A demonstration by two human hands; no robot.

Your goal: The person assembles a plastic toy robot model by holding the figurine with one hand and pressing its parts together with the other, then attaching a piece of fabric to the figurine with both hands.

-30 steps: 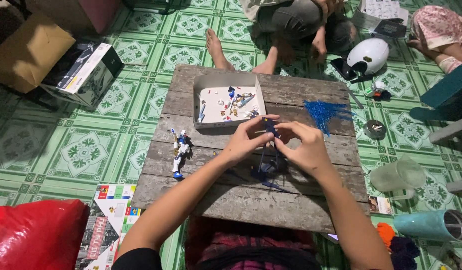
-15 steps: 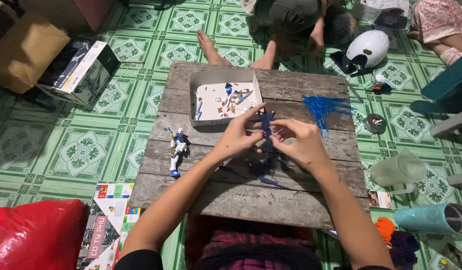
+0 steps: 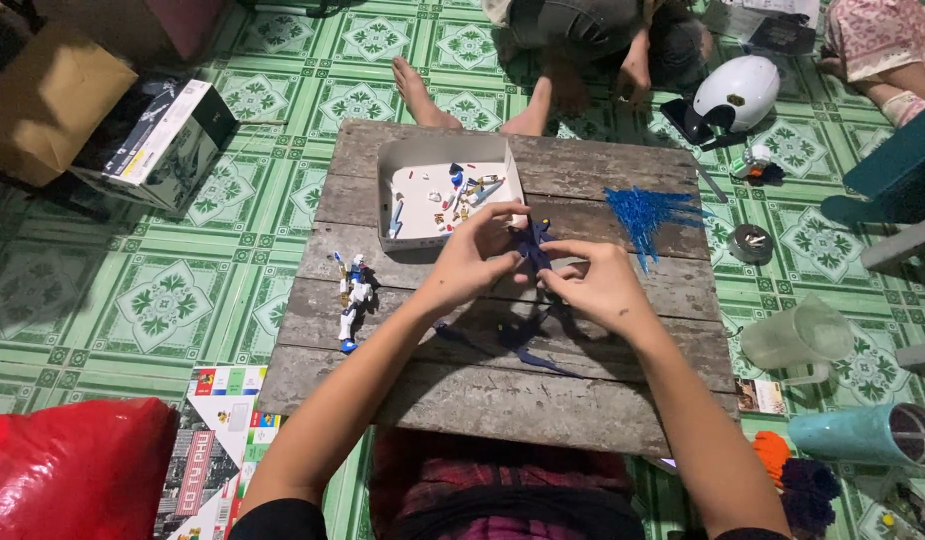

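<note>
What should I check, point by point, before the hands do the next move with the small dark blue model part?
1. Both hands on the part: ok. Left hand and right hand pinch the dark blue model part between fingertips.
2. Part held above the wooden table: ok.
3. White parts tray close to the hands, small pieces inside: ok.
4. Small white and blue robot figure apart from the forearms: ok.
5. Blue plastic runner not under the hands: ok.
6. How firm the grip is: cannot tell.
</note>
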